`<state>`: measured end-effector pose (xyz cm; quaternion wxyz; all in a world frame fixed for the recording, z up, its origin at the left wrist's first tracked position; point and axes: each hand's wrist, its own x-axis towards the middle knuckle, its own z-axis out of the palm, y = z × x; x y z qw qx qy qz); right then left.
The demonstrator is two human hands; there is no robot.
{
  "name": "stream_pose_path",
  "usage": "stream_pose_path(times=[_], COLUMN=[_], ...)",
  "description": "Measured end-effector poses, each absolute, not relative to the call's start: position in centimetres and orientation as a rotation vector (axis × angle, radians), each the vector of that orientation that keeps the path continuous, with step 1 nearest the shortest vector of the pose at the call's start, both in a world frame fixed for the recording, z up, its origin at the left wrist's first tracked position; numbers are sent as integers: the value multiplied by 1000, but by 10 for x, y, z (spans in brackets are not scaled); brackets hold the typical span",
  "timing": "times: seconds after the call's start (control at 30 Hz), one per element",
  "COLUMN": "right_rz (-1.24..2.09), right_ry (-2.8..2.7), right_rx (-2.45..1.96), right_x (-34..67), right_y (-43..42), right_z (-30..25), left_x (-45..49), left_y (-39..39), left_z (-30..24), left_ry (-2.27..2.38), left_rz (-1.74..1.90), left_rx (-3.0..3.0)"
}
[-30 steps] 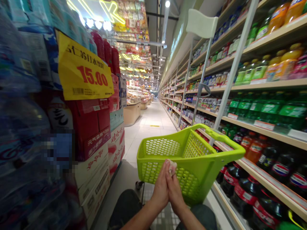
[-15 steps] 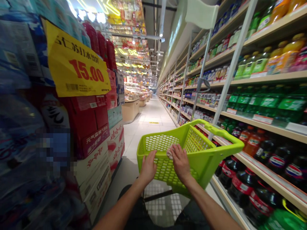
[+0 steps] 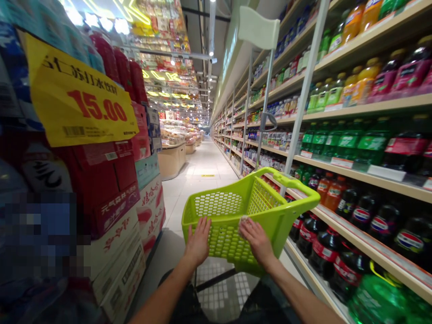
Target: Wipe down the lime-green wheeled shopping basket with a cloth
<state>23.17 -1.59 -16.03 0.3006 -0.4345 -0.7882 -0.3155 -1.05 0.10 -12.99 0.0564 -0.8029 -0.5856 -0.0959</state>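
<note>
A bright green shopping cart (image 3: 229, 243) with a perforated basket stands sideways close in front of me, its handle toward the right. My left hand (image 3: 198, 240) rests against the outer side of the basket, fingers stretched out with nothing in them. Under the fingers of my right hand (image 3: 257, 236) is a crumpled whitish cloth or tissue (image 3: 243, 220), pressed on the same side just below the rim. Most of this wad is hidden by the fingers. The visible part of the basket's inside holds no goods.
Shelves of soda bottles (image 3: 364, 139) line the right side, with large bottles low down near the cart. Stacked drink cartons (image 3: 116, 243) and a yellow price sign (image 3: 84, 103) rise at the left. Between them a pale tiled aisle (image 3: 202, 180) runs ahead, past display stands (image 3: 172, 157).
My right hand with the wad has slid from the basket's rim down onto its outer side. My left hand has flattened lower on the side. The view has shifted toward the right shelves.
</note>
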Motion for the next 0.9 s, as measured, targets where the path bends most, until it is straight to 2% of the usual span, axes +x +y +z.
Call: stream_pose_path(times=[0.13, 0.33, 0.53, 0.77, 0.9], right_rz=[-833, -897, -899, -938, -945], right_ry=[-2227, -1961, -2129, -1828, -1921], right_rx=[-1086, -1244, -1237, -1292, -1203], right_x=[250, 272, 290, 308, 316], right_y=[-27, -24, -31, -27, -30], right_z=[-185, -150, -182, -128, -155], left_x=[-10, -6, -7, -4, -4], left_y=[1, -2, 0, -2, -1], left_z=[-129, -125, -128, -122, -120], left_ry=[-1767, -1791, -1790, -1815, -1814], left_rz=[-241, -232, -216, -175, -121], left_rx=[-2411, -2378, -2371, -2350, -2367])
